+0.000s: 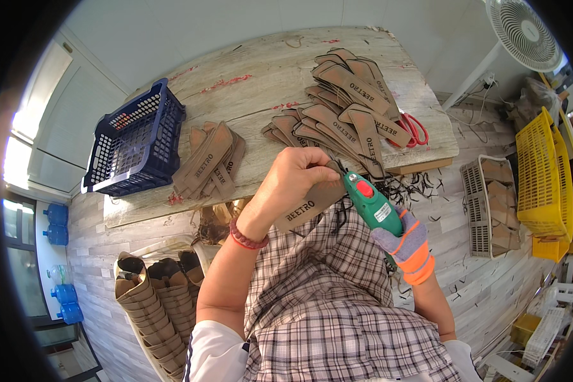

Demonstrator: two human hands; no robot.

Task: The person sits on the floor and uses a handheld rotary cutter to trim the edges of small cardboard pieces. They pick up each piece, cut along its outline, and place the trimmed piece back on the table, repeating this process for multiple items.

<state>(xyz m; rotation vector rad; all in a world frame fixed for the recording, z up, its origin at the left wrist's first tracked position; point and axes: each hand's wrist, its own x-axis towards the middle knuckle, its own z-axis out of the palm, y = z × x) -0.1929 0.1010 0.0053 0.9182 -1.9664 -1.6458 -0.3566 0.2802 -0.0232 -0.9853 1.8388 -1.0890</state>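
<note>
My left hand (298, 174) is bare and pinches the end of a brown fabric strap piece (310, 203) with printed lettering. My right hand (406, 243), in a grey and orange glove, grips a green handheld electric cutter (375, 205) with a red button. The cutter's tip is close to the strap's dark edge by my left fingertips; whether they touch I cannot tell. Beyond my hands, many similar straps (344, 124) lie heaped on the wooden table (248, 95). A smaller pile of straps (207, 162) lies to the left.
A dark blue plastic crate (136, 138) stands on the table's left. Red-handled scissors (415, 130) lie partly under straps at the right edge. Black trimmings (418, 186) litter the floor. Stacked brown pieces (160, 305) stand at lower left; a grey crate (477, 210) and yellow crates (542, 181) are at right.
</note>
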